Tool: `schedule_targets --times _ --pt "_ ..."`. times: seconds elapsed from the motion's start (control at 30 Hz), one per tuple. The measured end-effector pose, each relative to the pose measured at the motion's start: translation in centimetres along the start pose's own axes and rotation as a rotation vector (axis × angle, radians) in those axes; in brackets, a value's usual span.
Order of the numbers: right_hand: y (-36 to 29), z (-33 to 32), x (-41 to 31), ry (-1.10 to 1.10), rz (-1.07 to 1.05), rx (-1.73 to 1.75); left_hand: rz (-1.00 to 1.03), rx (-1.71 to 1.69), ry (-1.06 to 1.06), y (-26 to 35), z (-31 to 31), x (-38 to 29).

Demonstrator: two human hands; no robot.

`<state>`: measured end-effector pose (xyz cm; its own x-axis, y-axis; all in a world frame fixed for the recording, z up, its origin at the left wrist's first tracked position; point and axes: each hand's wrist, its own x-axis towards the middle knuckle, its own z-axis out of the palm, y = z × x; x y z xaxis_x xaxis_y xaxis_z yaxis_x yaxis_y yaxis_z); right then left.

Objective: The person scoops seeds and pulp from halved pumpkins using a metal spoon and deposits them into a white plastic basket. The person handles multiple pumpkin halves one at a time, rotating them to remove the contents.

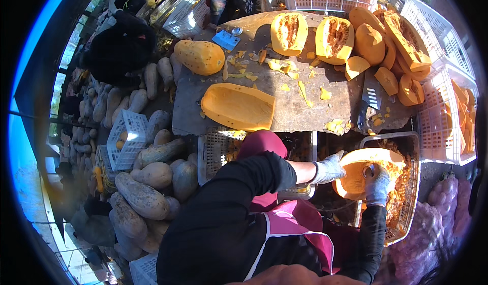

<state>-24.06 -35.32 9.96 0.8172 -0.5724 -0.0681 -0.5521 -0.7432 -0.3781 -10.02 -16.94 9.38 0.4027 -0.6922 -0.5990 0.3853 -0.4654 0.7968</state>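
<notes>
A halved pumpkin [352, 176] is tilted over a crate [413, 193] of stringy pulp and seeds. My gloved left hand [328, 167] grips its left rim. Inside the hollow, my gloved right hand [377, 188] is closed around a small metal tool with a round end [368, 170], perhaps a scraping ring or spoon; its handle is hidden by the fingers. Pulp [398, 170] clings to the half's right end. On the board in front of me lies a hollowed pumpkin half [240, 106], cut side up.
The wooden board [324, 109] bears peel scraps, a whole peeled pumpkin [200, 56], two seeded halves, stacked pieces and a wide-bladed knife [368, 104]. White crates [438, 121] stand right. Unpeeled pumpkins [141, 195] crowd the left; mesh sacks [419, 231] lie lower right. Another person [118, 48] is upper left.
</notes>
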Motion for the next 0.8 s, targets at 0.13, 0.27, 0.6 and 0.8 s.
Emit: schedule_targets --times 0.13,0.27,0.6,0.8 --pt "1.8 -2.0 0.4 -0.053 0.083 -0.111 0.029 0.01 -0.004 0.2 1.4 -0.2" --pt "4.9 -1.4 0.3 0.186 0.097 -0.084 -0.064 0.012 -0.058 4.2 0.1 -3.8" --pt "3.5 -3.0 0.2 0.177 0.34 0.388 -0.041 -0.14 0.008 0.8 0.2 -0.6" --pt "-2.7 -8.1 -0.3 0.17 0.235 0.251 0.019 -0.304 -0.022 1.1 0.9 -1.1"
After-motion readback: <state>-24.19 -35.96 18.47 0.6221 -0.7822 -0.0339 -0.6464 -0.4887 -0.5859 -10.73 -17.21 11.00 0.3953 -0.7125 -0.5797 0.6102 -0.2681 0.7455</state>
